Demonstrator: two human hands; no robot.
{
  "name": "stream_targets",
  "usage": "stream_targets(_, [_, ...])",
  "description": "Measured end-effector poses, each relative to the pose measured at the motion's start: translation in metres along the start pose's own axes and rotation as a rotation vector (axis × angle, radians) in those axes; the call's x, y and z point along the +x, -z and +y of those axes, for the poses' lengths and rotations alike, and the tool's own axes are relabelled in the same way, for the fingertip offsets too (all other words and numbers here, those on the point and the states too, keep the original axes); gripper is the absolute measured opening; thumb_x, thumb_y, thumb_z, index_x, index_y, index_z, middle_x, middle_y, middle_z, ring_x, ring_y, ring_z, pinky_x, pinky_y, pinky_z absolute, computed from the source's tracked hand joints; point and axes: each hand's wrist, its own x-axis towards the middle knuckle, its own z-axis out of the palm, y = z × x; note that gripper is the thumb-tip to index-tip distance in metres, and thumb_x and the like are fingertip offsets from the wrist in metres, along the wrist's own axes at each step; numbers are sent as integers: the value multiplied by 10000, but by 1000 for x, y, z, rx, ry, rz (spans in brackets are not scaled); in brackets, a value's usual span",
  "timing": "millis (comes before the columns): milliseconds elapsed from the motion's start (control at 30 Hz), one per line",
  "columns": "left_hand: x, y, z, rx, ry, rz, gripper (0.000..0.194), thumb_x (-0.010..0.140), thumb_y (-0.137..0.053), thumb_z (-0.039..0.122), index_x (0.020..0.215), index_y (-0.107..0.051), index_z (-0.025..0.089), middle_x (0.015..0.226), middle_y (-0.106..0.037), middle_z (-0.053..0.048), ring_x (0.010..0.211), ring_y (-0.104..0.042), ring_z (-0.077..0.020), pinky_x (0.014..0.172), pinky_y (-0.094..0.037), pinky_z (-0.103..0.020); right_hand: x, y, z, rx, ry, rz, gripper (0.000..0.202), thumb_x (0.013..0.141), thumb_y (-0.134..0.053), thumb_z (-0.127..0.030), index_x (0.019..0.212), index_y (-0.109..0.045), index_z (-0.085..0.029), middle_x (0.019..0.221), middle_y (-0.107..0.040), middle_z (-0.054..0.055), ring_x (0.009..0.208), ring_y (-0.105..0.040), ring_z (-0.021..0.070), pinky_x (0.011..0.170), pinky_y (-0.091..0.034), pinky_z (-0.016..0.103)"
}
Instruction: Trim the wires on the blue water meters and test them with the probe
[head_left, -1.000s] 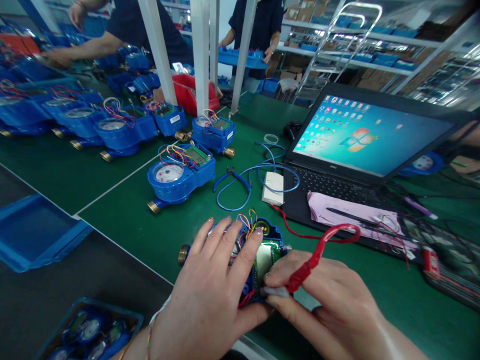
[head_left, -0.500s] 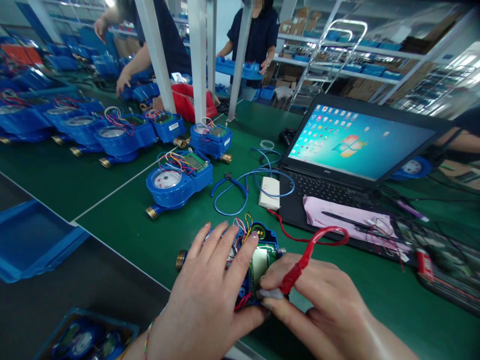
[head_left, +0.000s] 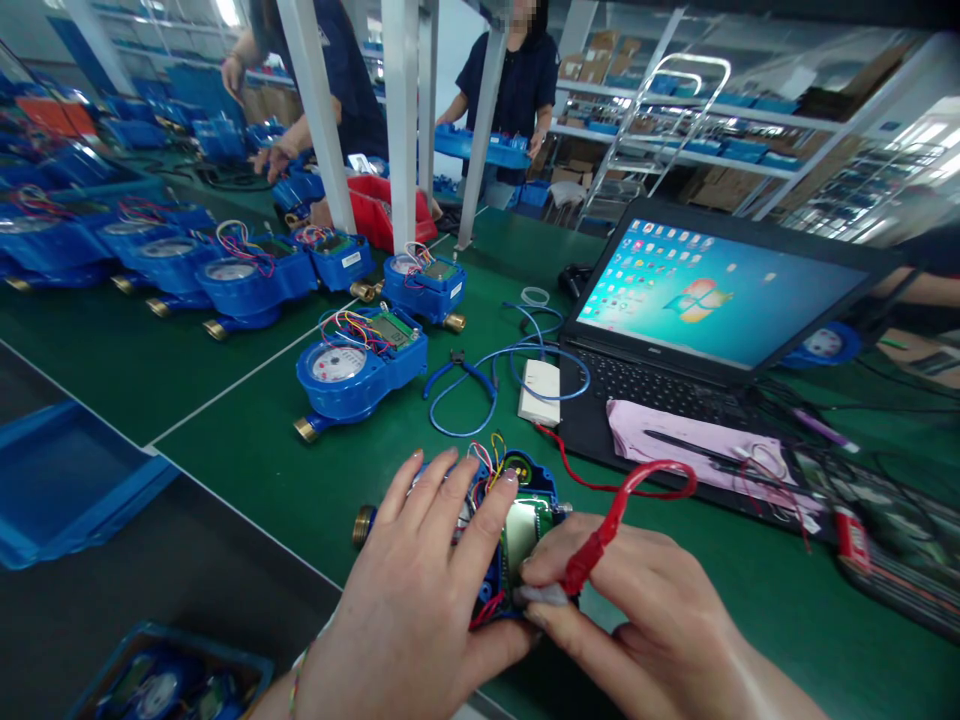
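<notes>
"Blue meter (head_left: 521, 530), by the table's (head_left: 247, 450) near edge: likely heavy, stiff; circuit board (head_left: 543, 517) fragile."

"Hold?"

"Casing (head_left: 547, 477). Left hand (head_left: 420, 570) spread across; right hand (head_left: 645, 590) pinches grey connector (head_left: 541, 596)."

The laptop screen (head_left: 787, 300) shows a Windows logo (head_left: 699, 300) (meter labels (head_left: 351, 259) unreadably small).

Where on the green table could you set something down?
Bare table: between the left hand, white line and meter ahead; also between the right hand, red wire and laptop. Crowded: around the pliers and blue cable, and the far-left meters.
</notes>
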Motion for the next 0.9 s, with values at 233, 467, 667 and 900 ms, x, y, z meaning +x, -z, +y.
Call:
stream_targets(233, [-2,-3,-1,-17,13,12,670,824,-600,486,1366,-364,171,1387,-387,-144,1290,-325,-309,1093,-249,-555,-1,-1,0,-2,20,-7,46,904,-537,-196,878,-568,-173,741,-668,13,646,-645,113,617,-512,188])
stream_targets(467, [-1,-1,0,-15,-1,8,672,830,-591,488,1369,-359,158,1383,-393,-154,1283,-337,-324,1081,-271,-565,1,-1,-1,8,13,12,43,899,-539,-198,877,-572,-183,734,-671,19,628,-651,129,602,-524,203])
stream_targets(667, [-2,-1,0,-12,18,-1,686,821,-602,499,1370,-358,168,1396,-379,-151,1287,-335,-324,1089,-265,-559,0,-1,0,-1,11,14,31,883,-555,-185,881,-586,-183,733,-676,13,632,-653,123,610,-526,198])
stream_targets(900, [-3,-3,0,-2,9,5,706,808,-617,492,1373,-351,161,1391,-379,-155,1291,-325,-321,1091,-253,-560,2,-1,-1,-1,0,4,28,881,-556,-180,877,-584,-178,742,-676,16,641,-652,122,611,-524,197])
